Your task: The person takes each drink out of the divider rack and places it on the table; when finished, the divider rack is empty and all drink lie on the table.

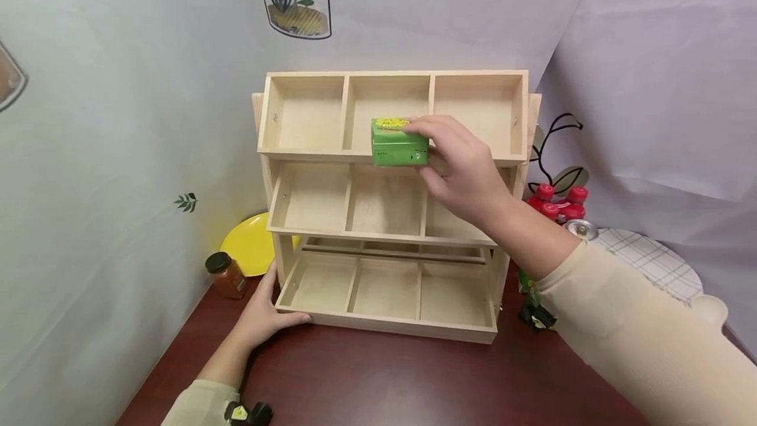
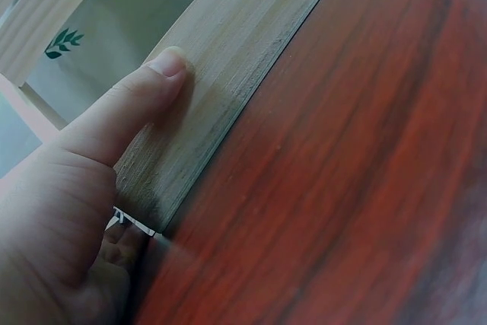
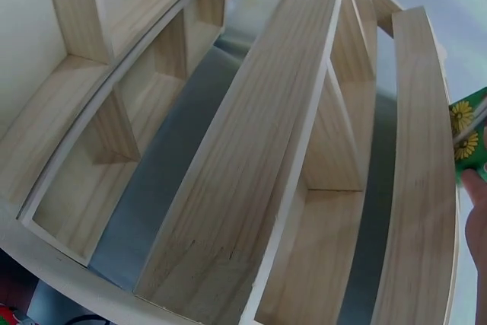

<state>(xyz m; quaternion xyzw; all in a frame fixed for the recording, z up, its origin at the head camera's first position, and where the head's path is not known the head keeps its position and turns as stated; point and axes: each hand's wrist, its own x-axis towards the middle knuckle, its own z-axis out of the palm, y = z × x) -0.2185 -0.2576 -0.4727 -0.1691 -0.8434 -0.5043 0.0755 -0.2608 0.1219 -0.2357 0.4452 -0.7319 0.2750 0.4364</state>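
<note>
My right hand [image 1: 464, 166] pinches a small green drink carton [image 1: 399, 143] with yellow flowers printed on it. The carton is held up before the middle compartment of the top tier of a three-tier wooden rack [image 1: 384, 325]. In the right wrist view, the carton [image 3: 466, 131] shows at the right edge, by the top tier's front board. My left hand [image 1: 263, 311] grips the rack's lower left corner. Its thumb [image 2: 156, 85] lies on the bottom tier's front board [image 2: 221, 43] in the left wrist view, with the other fingers round the side.
Left of the rack, a jar with a dark lid [image 1: 226, 275] stands by a yellow plate [image 1: 251, 242]. To the right are several red-capped bottles [image 1: 573, 202], a can [image 1: 581, 229], a checked round mat [image 1: 647, 261] and a white spoon-like piece [image 1: 710, 311]. Pale fabric walls enclose the dark red table [image 1: 378, 380].
</note>
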